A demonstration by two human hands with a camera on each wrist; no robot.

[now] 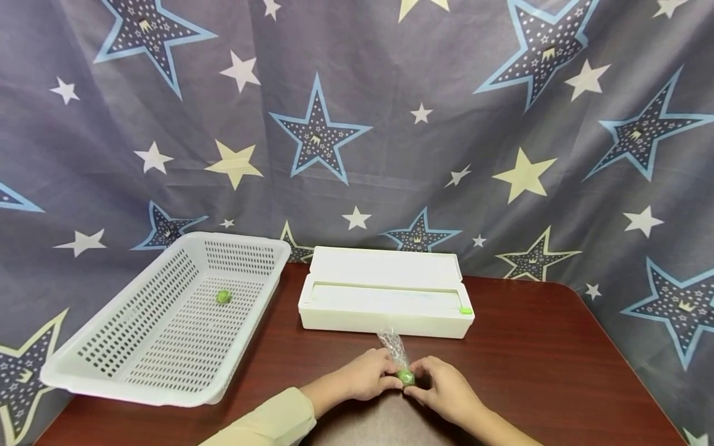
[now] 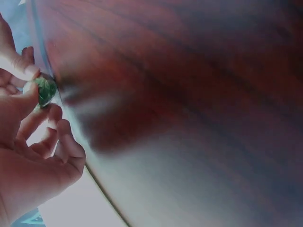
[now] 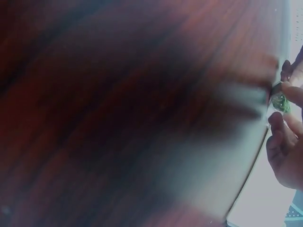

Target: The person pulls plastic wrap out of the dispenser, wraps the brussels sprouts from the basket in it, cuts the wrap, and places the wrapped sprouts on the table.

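Observation:
A small round green vegetable (image 1: 406, 376), which looks like a Brussels sprout, is wrapped in clear plastic film (image 1: 393, 344) at the front middle of the table. The film's loose end stretches away toward the white box. From the left side, my left hand (image 1: 369, 374) pinches the wrapped sprout between thumb and fingers. My right hand (image 1: 446, 389) pinches it from the other side. Both wrist views show the green sprout (image 2: 46, 90) between the fingertips of the two hands, partly covered by them. A second, similar green sprout (image 1: 224, 297) lies in the white basket.
To the left stands the white perforated basket (image 1: 234, 362). Beyond my hands sits a long white box (image 1: 385, 320) with its lid raised and a green slider (image 1: 465, 310) at its right end. A star-patterned cloth (image 1: 385, 155) hangs behind the dark red-brown table (image 1: 558, 365).

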